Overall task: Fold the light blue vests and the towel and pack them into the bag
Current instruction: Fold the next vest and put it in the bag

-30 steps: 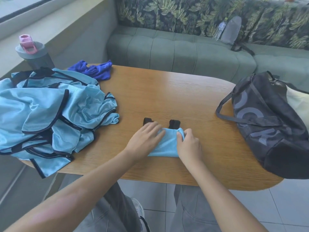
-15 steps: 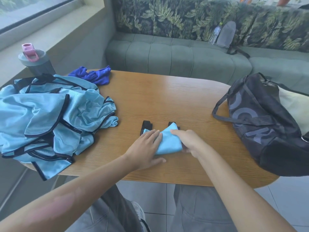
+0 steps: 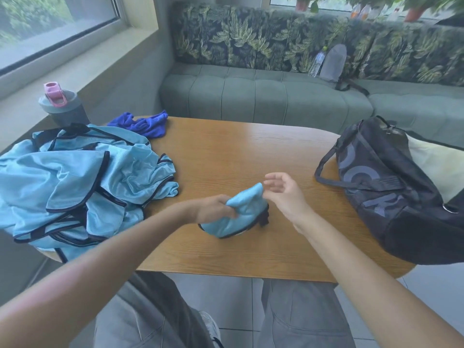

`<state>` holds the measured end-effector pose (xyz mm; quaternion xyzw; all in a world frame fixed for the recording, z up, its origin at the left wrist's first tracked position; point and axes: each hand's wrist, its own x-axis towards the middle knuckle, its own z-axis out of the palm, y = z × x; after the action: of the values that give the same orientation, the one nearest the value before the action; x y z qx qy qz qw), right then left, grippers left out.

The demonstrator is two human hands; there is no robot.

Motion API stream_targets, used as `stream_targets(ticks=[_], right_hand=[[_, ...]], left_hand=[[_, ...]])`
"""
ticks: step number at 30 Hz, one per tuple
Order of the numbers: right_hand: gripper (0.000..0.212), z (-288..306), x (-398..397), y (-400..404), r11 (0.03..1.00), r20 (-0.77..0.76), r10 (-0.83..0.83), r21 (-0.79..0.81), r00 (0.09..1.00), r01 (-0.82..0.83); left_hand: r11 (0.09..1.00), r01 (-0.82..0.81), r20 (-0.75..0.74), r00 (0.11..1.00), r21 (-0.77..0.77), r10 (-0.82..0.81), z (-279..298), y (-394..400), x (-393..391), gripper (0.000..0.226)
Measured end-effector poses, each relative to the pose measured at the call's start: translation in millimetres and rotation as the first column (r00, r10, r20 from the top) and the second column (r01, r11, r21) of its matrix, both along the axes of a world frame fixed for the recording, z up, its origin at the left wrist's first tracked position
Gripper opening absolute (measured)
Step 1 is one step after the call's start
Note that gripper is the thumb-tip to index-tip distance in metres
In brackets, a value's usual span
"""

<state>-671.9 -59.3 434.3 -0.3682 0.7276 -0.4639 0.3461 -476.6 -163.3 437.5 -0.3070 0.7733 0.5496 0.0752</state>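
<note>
A small folded light blue vest (image 3: pixel 239 212) with black trim is lifted a little off the wooden table (image 3: pixel 251 151), near its front middle. My left hand (image 3: pixel 216 208) grips its left side. My right hand (image 3: pixel 285 193) hovers just right of the bundle, fingers loosely spread, holding nothing. A heap of unfolded light blue vests (image 3: pixel 75 179) covers the table's left end. A dark blue towel (image 3: pixel 148 124) lies crumpled behind that heap. The dark duffel bag (image 3: pixel 391 189) lies on the table's right end, its opening showing a pale lining at the far right.
A grey shaker bottle (image 3: pixel 62 106) with a pink lid stands at the table's back left corner. A green bench sofa (image 3: pixel 263 99) runs behind the table, with a grey backpack (image 3: pixel 334 61) and a water bottle on it. Tiled floor lies below the front edge.
The folded vest lay flat under both hands; now my left hand has picked it up and my right hand has let go and opened beside it. The camera tilted up.
</note>
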Motion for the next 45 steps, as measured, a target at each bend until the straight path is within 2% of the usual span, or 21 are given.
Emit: stream_targets(ticks=[2, 3, 6, 8, 11, 14, 19, 22, 25, 30, 32, 35, 37, 41, 44, 45], right_hand=[[0.052, 8, -9, 7, 0.985, -0.07, 0.173, 0.008, 0.982, -0.173], [0.055, 12, -13, 11, 0.963, -0.022, 0.27, 0.023, 0.962, -0.27], [0.056, 25, -25, 25, 0.863, 0.266, 0.482, 0.023, 0.835, -0.505], [0.056, 28, -31, 35, 0.836, 0.387, 0.51, -0.015, 0.768, -0.548], [0.054, 29, -38, 47, 0.862, 0.452, 0.475, -0.066, 0.755, -0.502], [0.066, 34, -50, 61, 0.888, 0.459, 0.427, -0.052, 0.779, -0.456], [0.076, 45, -68, 90, 0.97, 0.577, 0.233, -0.079, 0.783, -0.23], [0.088, 49, -73, 105, 0.978, 0.724, 0.188, -0.201, 0.664, -0.057], [0.099, 41, -74, 114, 0.938, 0.814, 0.201, -0.32, 0.545, 0.131], [0.078, 33, -58, 127, 0.88, 0.84, 0.237, -0.399, 0.489, 0.258], [0.083, 35, -59, 132, 0.855, 0.819, 0.263, -0.443, 0.51, 0.271], [0.109, 40, -71, 140, 0.812, 0.745, 0.369, -0.55, 0.556, 0.197], [0.107, 40, -82, 147, 0.789, 0.693, 0.382, -0.589, 0.612, 0.174], [0.077, 39, -100, 153, 0.792, 0.639, 0.255, -0.568, 0.726, 0.223], [0.092, 43, -118, 155, 0.839, 0.746, 0.133, -0.435, 0.653, 0.327], [0.094, 46, -124, 155, 0.858, 0.751, 0.072, -0.382, 0.656, 0.343]], left_hand=[[0.994, 0.036, 0.102, 0.994, 0.105, -0.047, 15, -3, 0, 0.024], [0.987, 0.029, 0.136, 0.989, 0.157, -0.051, 19, -4, 0, 0.016], [0.964, -0.028, 0.197, 0.98, 0.263, -0.026, 29, -3, -5, 0.008], [0.952, -0.045, 0.213, 0.977, 0.301, -0.022, 37, 1, -12, 0.011], [0.936, -0.039, 0.197, 0.98, 0.351, -0.033, 46, 8, -22, 0.026], [0.916, -0.038, 0.168, 0.985, 0.399, -0.033, 53, 15, -33, 0.043], [0.885, -0.073, 0.082, 0.996, 0.46, 0.039, 59, 26, -55, 0.047], [0.869, -0.128, 0.043, 0.991, 0.479, 0.123, 66, 34, -74, 0.043], [0.833, -0.142, 0.004, 0.986, 0.534, 0.165, 74, 42, -95, 0.033], [0.852, -0.135, 0.003, 0.988, 0.506, 0.155, 84, 56, -141, 0.028], [0.861, -0.148, 0.015, 0.987, 0.487, 0.161, 85, 60, -160, 0.029], [0.864, -0.168, 0.009, 0.983, 0.475, 0.186, 89, 63, -188, 0.029], [0.868, -0.158, -0.019, 0.982, 0.471, 0.189, 94, 67, -206, 0.026], [0.9, -0.103, -0.066, 0.987, 0.424, 0.145, 102, 73, -241, 0.022], [0.944, 0.045, -0.111, 0.994, 0.327, -0.009, 107, 72, -263, 0.033], [0.953, 0.105, -0.108, 0.991, 0.285, -0.076, 110, 73, -271, 0.036]])
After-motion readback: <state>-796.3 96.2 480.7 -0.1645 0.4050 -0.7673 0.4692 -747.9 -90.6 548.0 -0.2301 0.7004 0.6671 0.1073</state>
